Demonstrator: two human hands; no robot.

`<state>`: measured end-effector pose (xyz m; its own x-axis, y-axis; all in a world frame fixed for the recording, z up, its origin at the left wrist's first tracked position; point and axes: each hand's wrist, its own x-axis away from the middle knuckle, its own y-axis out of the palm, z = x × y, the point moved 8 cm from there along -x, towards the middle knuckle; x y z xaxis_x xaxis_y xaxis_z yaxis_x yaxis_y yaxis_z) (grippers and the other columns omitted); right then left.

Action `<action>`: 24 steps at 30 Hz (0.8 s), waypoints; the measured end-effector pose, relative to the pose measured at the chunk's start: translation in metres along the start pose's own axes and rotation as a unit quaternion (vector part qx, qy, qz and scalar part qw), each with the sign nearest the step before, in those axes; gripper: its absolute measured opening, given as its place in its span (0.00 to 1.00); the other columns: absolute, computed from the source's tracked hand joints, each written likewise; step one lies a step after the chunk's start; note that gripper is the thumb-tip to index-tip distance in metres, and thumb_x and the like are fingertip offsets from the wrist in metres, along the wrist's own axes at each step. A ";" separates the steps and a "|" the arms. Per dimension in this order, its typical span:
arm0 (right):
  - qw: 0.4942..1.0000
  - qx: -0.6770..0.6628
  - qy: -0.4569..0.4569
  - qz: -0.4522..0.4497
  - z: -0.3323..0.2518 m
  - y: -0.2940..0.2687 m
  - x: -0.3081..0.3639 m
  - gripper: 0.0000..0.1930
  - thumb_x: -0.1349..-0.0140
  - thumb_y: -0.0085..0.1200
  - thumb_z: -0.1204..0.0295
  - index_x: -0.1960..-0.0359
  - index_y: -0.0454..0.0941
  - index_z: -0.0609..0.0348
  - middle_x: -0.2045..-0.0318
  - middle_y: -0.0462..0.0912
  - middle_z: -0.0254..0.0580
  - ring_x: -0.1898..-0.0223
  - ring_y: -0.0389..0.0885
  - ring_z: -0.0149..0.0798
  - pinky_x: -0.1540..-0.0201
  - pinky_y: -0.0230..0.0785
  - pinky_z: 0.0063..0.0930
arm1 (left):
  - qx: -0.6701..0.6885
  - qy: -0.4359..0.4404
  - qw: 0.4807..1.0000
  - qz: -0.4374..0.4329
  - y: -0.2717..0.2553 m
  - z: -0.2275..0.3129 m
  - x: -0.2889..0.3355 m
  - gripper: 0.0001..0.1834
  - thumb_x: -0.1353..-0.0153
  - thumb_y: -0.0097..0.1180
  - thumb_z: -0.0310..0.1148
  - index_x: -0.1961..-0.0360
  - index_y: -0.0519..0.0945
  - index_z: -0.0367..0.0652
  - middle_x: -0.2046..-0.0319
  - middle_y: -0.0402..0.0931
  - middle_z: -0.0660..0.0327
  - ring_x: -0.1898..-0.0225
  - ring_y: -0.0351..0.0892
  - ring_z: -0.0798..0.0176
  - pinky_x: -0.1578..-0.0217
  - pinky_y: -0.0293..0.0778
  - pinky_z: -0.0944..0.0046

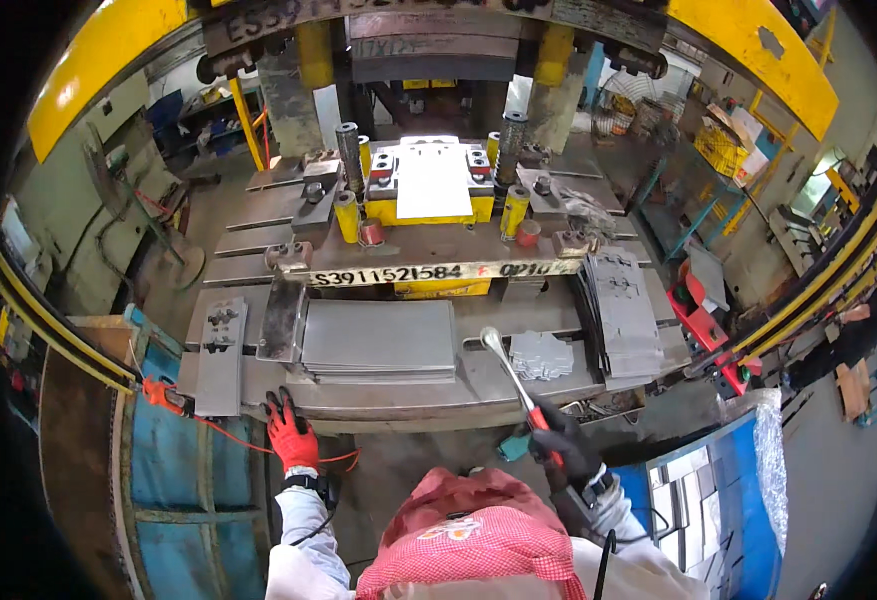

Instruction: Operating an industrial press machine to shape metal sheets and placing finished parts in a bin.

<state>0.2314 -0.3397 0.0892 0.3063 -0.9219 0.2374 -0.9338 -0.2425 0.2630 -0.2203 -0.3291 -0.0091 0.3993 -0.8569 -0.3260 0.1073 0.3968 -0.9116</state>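
My left hand (290, 432), in a red glove with dark fingertips, rests with fingers spread at the near edge of the press bed (408, 413). In a dark glove, my right hand (565, 442) is closed round the red grip of a long silver tool with a rounded head (506, 360); its exact kind is unclear. The tool slants up and left over the bed, its head between a stack of grey metal sheets (378, 338) and a smaller pile of cut metal pieces (541, 356). Farther back, a pale flat sheet (433, 188) lies on the die.
Punched plates are stacked at the left (220, 365) and right (626, 325) of the bed. Guide posts (349, 160) flank the die. An orange cable (233, 435) hangs at front left; a blue bin with metal pieces (703, 500) stands at lower right.
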 end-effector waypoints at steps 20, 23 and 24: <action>0.974 0.069 -0.212 -0.038 -0.197 -0.014 -0.229 0.29 0.46 0.49 0.67 0.42 0.58 0.60 0.67 0.76 0.40 0.77 0.72 0.26 0.78 0.64 0.20 | -0.081 -0.152 0.972 -0.163 -0.025 0.002 -0.007 0.30 0.48 0.52 0.41 0.43 0.62 0.51 0.43 0.58 0.49 0.47 0.64 0.44 0.49 0.63 0.51; 0.982 0.046 -0.167 -0.074 -0.161 -0.028 -0.142 0.33 0.49 0.48 0.71 0.39 0.54 0.60 0.66 0.75 0.40 0.78 0.69 0.25 0.77 0.63 0.18 | -0.007 -0.157 0.982 -0.099 -0.070 0.053 -0.008 0.25 0.45 0.51 0.43 0.48 0.68 0.43 0.54 0.71 0.52 0.54 0.72 0.49 0.53 0.67 0.55; 0.988 0.053 -0.142 -0.035 -0.144 -0.037 -0.113 0.34 0.51 0.49 0.71 0.39 0.54 0.60 0.66 0.74 0.41 0.78 0.69 0.26 0.76 0.64 0.19 | 0.093 -0.127 0.987 -0.029 -0.091 0.085 -0.015 0.24 0.45 0.52 0.41 0.48 0.69 0.41 0.54 0.72 0.52 0.54 0.73 0.51 0.52 0.67 0.57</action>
<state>0.2574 -0.1830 0.1873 0.3200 -0.9458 -0.0546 -0.9309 -0.3246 0.1674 -0.1585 -0.3249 0.1000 0.6005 -0.7792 -0.1796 0.2934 0.4236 -0.8570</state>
